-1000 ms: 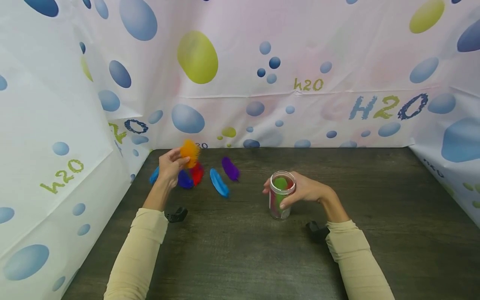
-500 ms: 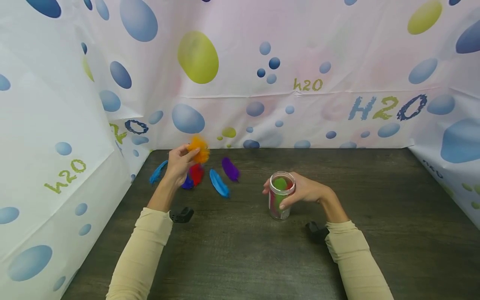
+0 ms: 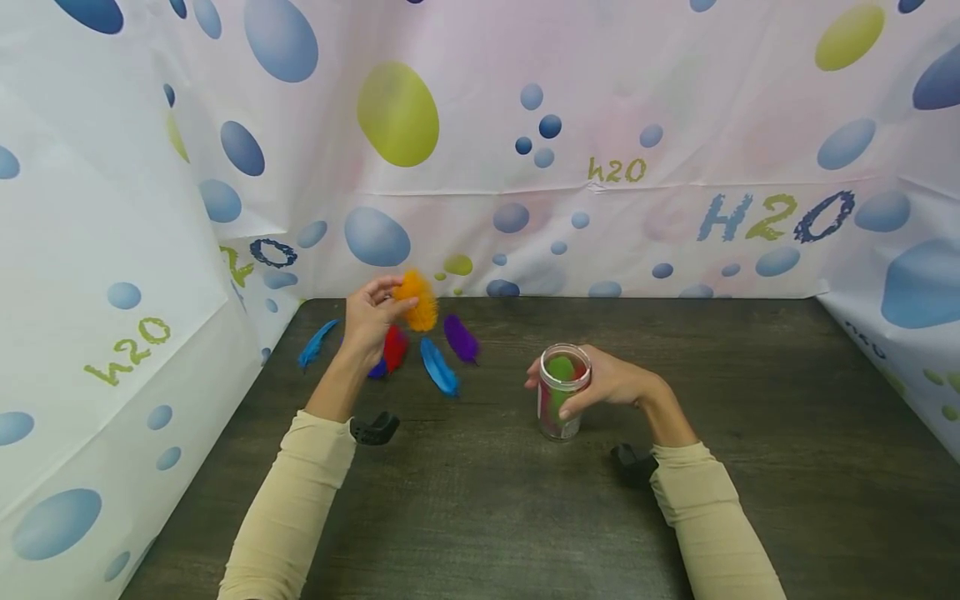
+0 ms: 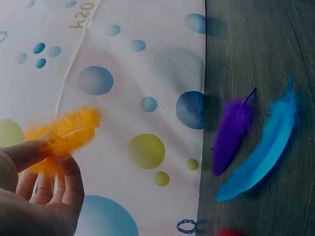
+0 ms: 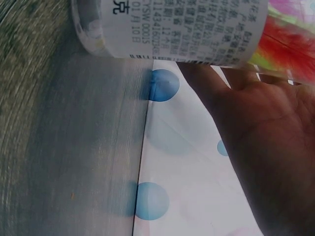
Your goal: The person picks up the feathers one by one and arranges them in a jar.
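Observation:
My left hand (image 3: pixel 369 321) pinches an orange feather (image 3: pixel 417 302) between thumb and fingers, held above the back left of the table. In the left wrist view the fluffy orange feather (image 4: pixel 74 133) sticks out past the fingertips. My right hand (image 3: pixel 615 377) grips a clear jar (image 3: pixel 559 417) standing upright with its mouth uncovered. Green and red feathers show inside it. A printed white label (image 5: pixel 182 29) covers part of the jar in the right wrist view. Below the left hand lie a red feather (image 3: pixel 394 350) and a dark blue feather (image 3: pixel 377 368), partly hidden.
On the dark wooden table (image 3: pixel 480 517) lie a light blue feather (image 3: pixel 438 367), a purple feather (image 3: pixel 461 338) and another blue feather (image 3: pixel 317 343) at the far left. A white sheet with printed bubbles (image 3: pixel 480 142) rises behind the table and along its sides.
My left hand has moved to the right with the orange feather, uncovering the blue feather at the far left. The right hand and the jar have stayed in place.

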`<state>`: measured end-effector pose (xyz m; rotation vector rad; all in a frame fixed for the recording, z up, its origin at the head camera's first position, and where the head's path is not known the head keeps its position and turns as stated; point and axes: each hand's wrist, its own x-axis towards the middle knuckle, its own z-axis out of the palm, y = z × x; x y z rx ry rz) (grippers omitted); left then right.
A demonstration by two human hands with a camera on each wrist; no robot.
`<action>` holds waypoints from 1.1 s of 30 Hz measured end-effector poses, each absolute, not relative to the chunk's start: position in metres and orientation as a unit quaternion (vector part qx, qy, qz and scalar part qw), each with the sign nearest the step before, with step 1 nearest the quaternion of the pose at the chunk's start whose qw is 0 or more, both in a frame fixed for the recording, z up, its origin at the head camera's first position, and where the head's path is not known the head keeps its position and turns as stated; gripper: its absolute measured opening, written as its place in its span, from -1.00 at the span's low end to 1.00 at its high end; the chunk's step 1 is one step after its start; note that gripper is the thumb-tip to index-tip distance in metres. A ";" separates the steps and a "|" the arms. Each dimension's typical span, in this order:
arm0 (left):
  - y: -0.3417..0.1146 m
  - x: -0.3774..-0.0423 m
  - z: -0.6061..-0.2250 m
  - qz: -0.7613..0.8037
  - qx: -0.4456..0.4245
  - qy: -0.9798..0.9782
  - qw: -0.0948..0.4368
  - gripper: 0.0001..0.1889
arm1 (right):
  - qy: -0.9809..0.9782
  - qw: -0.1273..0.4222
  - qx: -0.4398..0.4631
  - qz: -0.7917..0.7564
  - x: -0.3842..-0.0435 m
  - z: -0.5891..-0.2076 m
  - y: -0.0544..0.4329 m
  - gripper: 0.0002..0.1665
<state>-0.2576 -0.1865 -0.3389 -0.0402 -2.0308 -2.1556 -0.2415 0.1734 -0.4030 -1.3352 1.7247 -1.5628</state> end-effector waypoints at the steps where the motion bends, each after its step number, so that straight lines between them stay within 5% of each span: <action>1: -0.186 -0.257 -0.338 -0.722 -0.013 -0.686 0.093 -0.71 | 0.627 0.227 -0.483 -0.567 -0.242 -0.403 0.174 -0.34; 33: -0.146 -0.247 -0.315 -0.760 -0.070 -0.637 0.104 -0.58 | 0.625 0.234 -0.479 -0.570 -0.241 -0.400 0.173 -0.33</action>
